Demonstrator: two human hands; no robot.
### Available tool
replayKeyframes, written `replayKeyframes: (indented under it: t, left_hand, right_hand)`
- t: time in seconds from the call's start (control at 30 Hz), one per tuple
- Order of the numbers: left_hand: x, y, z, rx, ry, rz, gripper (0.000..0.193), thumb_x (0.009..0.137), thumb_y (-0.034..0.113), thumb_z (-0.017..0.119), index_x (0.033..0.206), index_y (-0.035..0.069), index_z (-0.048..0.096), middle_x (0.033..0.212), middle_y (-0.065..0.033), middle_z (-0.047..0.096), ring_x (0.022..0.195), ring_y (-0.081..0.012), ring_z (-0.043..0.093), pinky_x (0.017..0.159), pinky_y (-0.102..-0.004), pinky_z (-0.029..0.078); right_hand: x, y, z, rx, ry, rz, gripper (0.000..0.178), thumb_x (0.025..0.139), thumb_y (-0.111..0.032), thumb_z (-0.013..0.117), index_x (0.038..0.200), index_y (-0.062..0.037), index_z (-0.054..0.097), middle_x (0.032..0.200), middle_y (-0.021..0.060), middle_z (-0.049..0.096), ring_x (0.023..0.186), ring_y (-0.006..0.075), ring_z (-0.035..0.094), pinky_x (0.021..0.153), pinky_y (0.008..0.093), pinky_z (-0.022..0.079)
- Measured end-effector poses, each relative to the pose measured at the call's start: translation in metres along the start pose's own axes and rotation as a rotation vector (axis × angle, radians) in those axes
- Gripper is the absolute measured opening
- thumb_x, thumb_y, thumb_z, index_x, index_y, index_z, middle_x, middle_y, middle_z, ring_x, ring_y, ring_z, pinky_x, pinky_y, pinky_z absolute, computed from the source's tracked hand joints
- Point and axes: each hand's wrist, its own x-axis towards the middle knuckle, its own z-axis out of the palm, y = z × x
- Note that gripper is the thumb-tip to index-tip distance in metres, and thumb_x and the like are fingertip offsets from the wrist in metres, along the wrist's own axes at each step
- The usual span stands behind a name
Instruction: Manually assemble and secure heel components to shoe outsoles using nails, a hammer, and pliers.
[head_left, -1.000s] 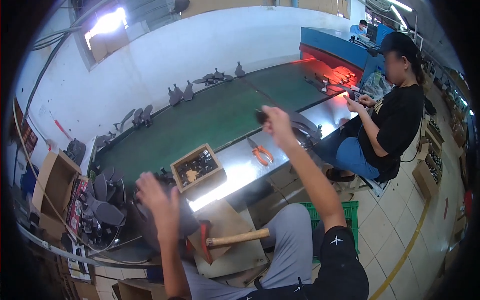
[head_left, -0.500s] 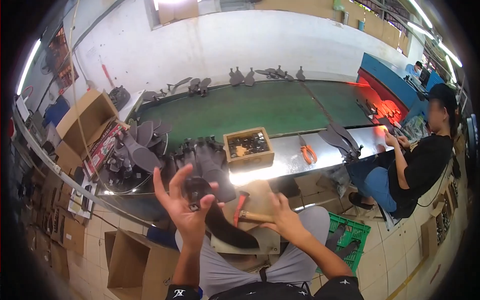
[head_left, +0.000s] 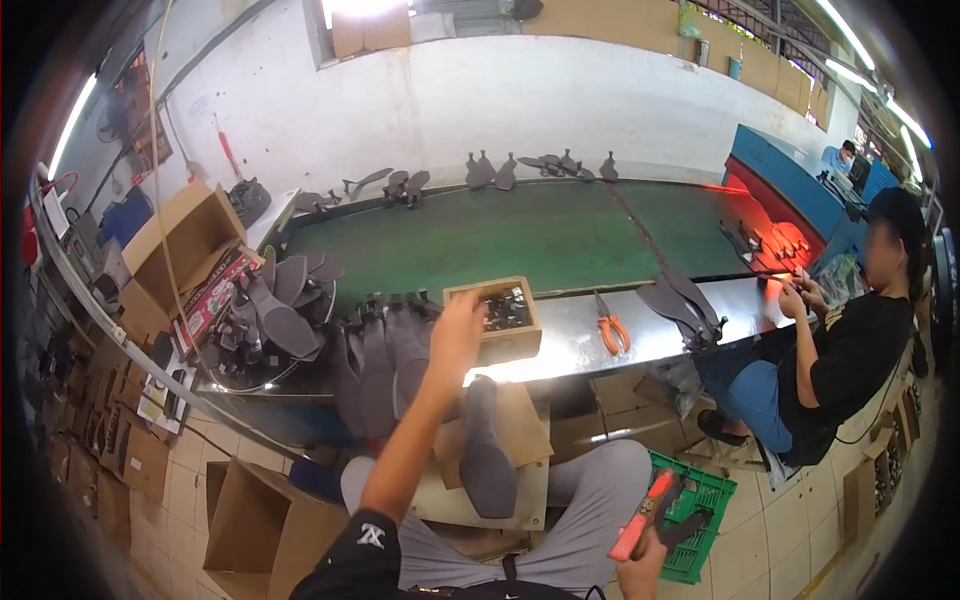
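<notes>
My left hand point(head_left: 461, 325) reaches over the near left side of a wooden box point(head_left: 510, 347) of small black parts point(head_left: 508, 308); its fingertips are hidden there. Low at the right, my right hand point(head_left: 641, 572) is closed round a hammer point(head_left: 645, 515) with a red head, held beside my right thigh. A dark grey shoe sole point(head_left: 487, 462) lies across a board on my lap, over a piece of brown cardboard point(head_left: 525, 432). Neither hand touches this sole.
Several dark soles point(head_left: 375, 365) stand left of the box, near another pile point(head_left: 280, 310). Orange-handled pliers point(head_left: 610, 325) lie on the metal edge of the green belt point(head_left: 480, 235). A green crate point(head_left: 700, 540) is by my right leg. A co-worker point(head_left: 850, 330) sits at the right.
My left hand has let go of the sole it held and moved up to the wooden box. The sole now lies on my lap. My right hand has carried the hammer down and right.
</notes>
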Motion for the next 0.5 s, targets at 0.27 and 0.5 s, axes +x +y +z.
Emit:
replayKeyframes:
  t: [0.27, 0.5]
  left_hand:
    - [0.092, -0.075, 0.124, 0.218, -0.285, 0.239, 0.016, 0.086, 0.011, 0.066, 0.095, -0.003, 0.068, 0.09, -0.02, 0.065, 0.091, -0.0395, 0.064, 0.08, -0.046, 0.052]
    - [0.069, -0.032, 0.071, -0.302, -0.08, -0.07, 0.019, 0.088, 0.016, 0.07, 0.089, -0.003, 0.069, 0.073, -0.0102, 0.066, 0.061, -0.0175, 0.062, 0.056, -0.0312, 0.051]
  right_hand:
    - [-0.003, 0.022, 0.032, 0.322, -0.081, 0.157, 0.02, 0.096, -0.021, 0.066, 0.085, -0.0048, 0.062, 0.058, -0.0038, 0.049, 0.047, 0.007, 0.045, 0.045, 0.0267, 0.036]
    - [0.036, 0.024, 0.028, 0.42, -0.089, 0.234, 0.016, 0.084, -0.005, 0.071, 0.099, 0.0007, 0.068, 0.068, 0.0043, 0.068, 0.058, 0.0122, 0.063, 0.055, 0.0267, 0.048]
